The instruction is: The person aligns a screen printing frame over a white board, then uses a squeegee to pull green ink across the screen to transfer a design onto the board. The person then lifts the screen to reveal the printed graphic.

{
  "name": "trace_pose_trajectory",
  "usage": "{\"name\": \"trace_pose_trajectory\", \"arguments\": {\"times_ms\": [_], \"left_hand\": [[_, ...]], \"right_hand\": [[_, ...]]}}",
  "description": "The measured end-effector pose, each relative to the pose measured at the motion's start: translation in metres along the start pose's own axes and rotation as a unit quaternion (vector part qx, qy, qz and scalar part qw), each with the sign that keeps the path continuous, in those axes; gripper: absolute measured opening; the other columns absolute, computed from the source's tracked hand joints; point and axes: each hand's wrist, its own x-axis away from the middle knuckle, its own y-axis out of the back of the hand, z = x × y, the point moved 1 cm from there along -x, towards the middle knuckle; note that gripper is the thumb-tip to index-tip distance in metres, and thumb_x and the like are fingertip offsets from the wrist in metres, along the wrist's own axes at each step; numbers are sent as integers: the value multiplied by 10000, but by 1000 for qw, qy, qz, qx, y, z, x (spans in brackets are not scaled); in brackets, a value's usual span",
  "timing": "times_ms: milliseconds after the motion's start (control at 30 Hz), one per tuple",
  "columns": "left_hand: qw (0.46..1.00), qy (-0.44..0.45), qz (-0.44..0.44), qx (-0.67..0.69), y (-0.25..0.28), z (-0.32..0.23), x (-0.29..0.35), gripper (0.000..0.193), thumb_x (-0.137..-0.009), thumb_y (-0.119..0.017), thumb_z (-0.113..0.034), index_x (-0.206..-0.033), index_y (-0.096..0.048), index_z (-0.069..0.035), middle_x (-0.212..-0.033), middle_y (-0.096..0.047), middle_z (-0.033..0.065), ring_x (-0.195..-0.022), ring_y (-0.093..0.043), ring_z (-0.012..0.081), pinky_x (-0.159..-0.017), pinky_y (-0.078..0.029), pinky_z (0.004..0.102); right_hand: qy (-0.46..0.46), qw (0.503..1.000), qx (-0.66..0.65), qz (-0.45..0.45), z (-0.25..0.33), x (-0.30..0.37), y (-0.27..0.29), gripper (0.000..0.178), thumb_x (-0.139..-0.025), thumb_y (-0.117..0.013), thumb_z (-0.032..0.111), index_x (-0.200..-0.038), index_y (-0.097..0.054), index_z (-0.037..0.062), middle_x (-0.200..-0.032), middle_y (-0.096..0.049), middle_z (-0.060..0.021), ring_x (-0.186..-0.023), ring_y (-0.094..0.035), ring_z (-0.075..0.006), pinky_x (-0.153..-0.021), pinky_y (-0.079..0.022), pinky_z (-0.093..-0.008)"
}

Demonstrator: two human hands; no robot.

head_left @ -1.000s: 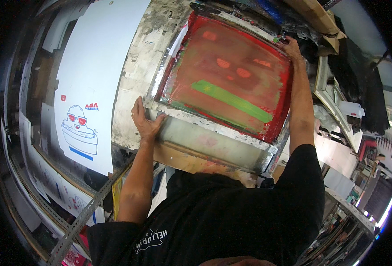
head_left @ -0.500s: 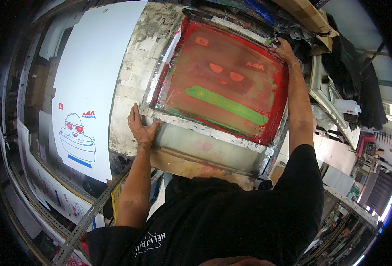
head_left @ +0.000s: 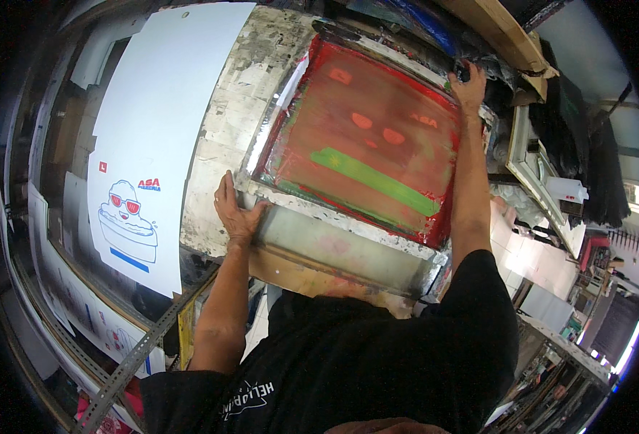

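Observation:
A screen printing frame with red ink on its mesh lies on a stained, paint-flecked board. The mesh shows orange shapes and a green strip. At the frame's near left corner rests my left hand, fingers stretched out and thumb spread toward the frame's edge. My right hand is at the far right corner, fingers apart beside dark, crumpled material; its fingertips are partly lost against it. My right forearm crosses the frame's right side.
A large white sheet printed with a cartoon figure in red and blue hangs over the board's left side. Below it, metal racks hold more printed sheets. A cardboard piece and a white bottle are on the right.
My right hand has loosened from the frame's far right corner and its fingers have spread. My left hand keeps its place at the near left corner. The view has shifted slightly.

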Motion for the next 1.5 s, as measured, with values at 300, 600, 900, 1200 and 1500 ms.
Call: {"name": "trace_pose_trajectory", "arguments": {"times_ms": [300,600,900,1200,1500], "left_hand": [[1000,5,-7,5,2,0,0,1170,-475,-830,-584,-1402,-399,-14,-1322,-478,217,-1178,-458,378,-998,-355,469],[1000,-5,-1,-1,4,-1,-2,1144,-482,-834,-552,-1394,-405,-9,-1331,-483,186,-1163,-468,348,-976,-367,452],[1000,-4,0,-10,4,0,-1,1147,-512,-792,-634,-1384,-409,6,-1339,-477,184,-1181,-458,350,-978,-354,470],[1000,-21,-3,3,4,1,-3,1130,-526,-787,-644,-1372,-425,13,-1347,-469,186,-1190,-456,357,-986,-343,475],[1000,-10,-5,13,3,1,0,1139,-503,-817,-610,-1388,-416,-17,-1364,-453,185,-1223,-437,360,-1006,-335,483]], "right_hand": [[-159,961,49,220,177,-39,-61,614,-741,-628,620,-969,-710,55,-1023,-690,-148,-983,-645,-318,-833,-475,-452],[-229,961,72,138,179,-37,-102,526,-695,-648,566,-896,-747,90,-982,-705,-136,-956,-652,-302,-866,-419,-434],[-161,985,8,54,176,-22,-101,535,-710,-703,527,-876,-726,19,-914,-693,-182,-907,-637,-354,-837,-483,-431],[-136,990,20,13,176,-18,-106,495,-717,-740,454,-934,-691,11,-935,-670,-176,-929,-602,-368,-840,-460,-453],[-159,984,-84,-13,172,-7,-117,460,-791,-701,416,-966,-655,-8,-1007,-636,-179,-998,-562,-373,-885,-401,-508]]}}
